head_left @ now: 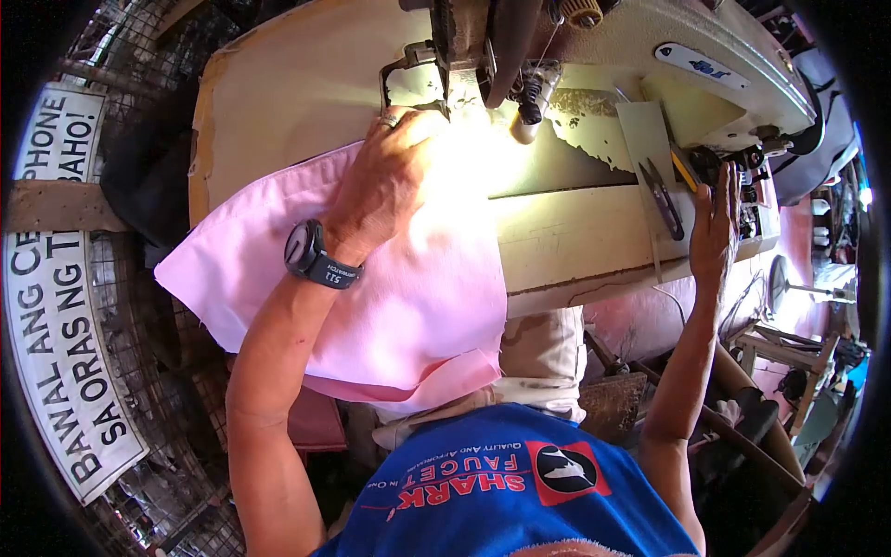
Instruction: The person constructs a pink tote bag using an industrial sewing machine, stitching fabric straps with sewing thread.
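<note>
Pink fabric lies over the left part of the sewing machine table and hangs over its front edge. My left hand, with a ring and a black wristwatch, rests on the fabric beside the needle area; its fingertips are lost in the lamp glare, so their grip cannot be made out. On the right, my right hand is held upright at the machine's right end, near the handwheel side, fingers extended and seen edge-on, with nothing visible in it. Thread snips lie to its left.
The sewing machine spans the top, its lamp shining on the worn table. A ruler-like strip and a yellow cutter lie near the snips. At left are a lettered sign and wire mesh.
</note>
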